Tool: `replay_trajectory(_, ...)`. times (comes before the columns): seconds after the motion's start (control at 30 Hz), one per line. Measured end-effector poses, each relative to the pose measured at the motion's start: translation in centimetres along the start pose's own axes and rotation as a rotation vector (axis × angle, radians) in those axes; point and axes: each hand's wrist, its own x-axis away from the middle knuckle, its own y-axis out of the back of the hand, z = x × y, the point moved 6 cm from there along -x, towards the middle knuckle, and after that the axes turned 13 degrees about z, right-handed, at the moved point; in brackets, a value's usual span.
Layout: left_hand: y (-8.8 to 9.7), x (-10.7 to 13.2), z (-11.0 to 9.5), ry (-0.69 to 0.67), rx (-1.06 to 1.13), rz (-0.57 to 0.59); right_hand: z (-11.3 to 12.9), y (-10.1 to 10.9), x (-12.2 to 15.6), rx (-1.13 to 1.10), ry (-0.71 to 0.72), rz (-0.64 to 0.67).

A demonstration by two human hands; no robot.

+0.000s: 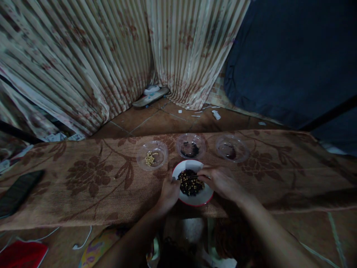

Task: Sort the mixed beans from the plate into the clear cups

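A white plate with a red rim point(205, 196) lies on a brown floral mat and holds a heap of mixed dark and pale beans point(190, 183). My left hand point(169, 192) grips the plate's left edge with curled fingers. My right hand point(220, 180) reaches over the plate from the right, its fingertips pinched at the top of the heap; what they hold is too small to make out. Behind the plate stand three clear bowls: the left one point(152, 155) with pale beans, the middle one point(191, 145) with dark beans, the right one point(232, 147) nearly empty.
The brown floral mat point(92, 178) covers a low surface. A dark phone point(18, 191) lies at its left end. A sandal point(150, 96) sits on the tiled floor by striped curtains. A dark blue cloth hangs at the right. A white cable and a red item lie at lower left.
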Motion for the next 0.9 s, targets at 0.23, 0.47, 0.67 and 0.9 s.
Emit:
replay_trajectory(0.23,0.02,0.25,-0.82,0.018,0.037,-0.006,0.3,0.22,0.08,0.001,0.001,0.013)
replay_trajectory(0.47,0.03,0.33,-0.62,0.024,0.047,-0.016,0.41,0.39,0.07,0.005,-0.003,0.015)
replay_trajectory(0.67,0.0,0.12,-0.6,0.004,0.032,-0.01,0.29,0.34,0.12,0.008,-0.005,0.007)
replay_trajectory(0.9,-0.05,0.23,-0.67,0.029,0.037,0.014,0.22,0.17,-0.02,0.0,-0.007,-0.004)
